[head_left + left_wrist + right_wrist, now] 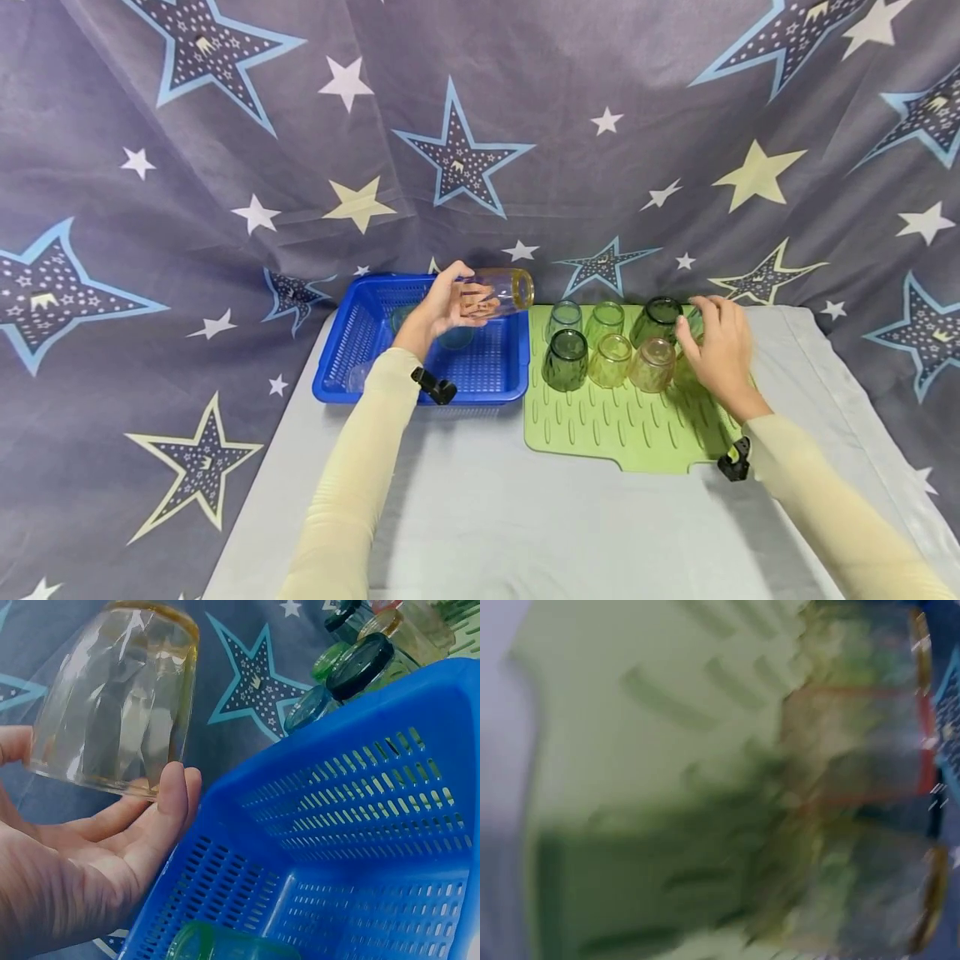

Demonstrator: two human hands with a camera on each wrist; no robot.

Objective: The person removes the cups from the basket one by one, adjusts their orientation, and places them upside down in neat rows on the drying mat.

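My left hand grips a pale yellow ribbed glass by its rim end, the thick base pointing right, above the blue basket. In the left wrist view, the fingers of my left hand surround the rim of this glass. Over the right part of the green drying mat is my right hand. Its thumb and bent fingers stand apart beside a greenish glass, partly hidden by the hand. A pink glass stands left of it. The right wrist view is blurred, without the hand.
The blue basket stands left of the mat and holds several glasses, including a green one. Several glasses stand upside down on the mat, among them a dark green one and a yellow one. A star-patterned curtain hangs behind.
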